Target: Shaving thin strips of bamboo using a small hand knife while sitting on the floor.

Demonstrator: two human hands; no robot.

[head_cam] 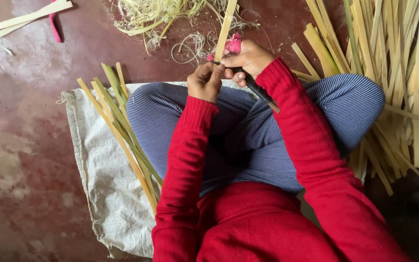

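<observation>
bamboo strip point(225, 26) (held upright), pointing away

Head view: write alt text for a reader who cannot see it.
Seated cross-legged on a white sack, a person in red sleeves works a bamboo strip with a knife, left hand and right hand close together. Bamboo strips lie on both sides.

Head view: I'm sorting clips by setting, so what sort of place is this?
Probably a floor-level craft workspace for splitting cane or bamboo. Strips lie piled on the red floor, shavings lie ahead, and the right hand holds a knife.
</observation>
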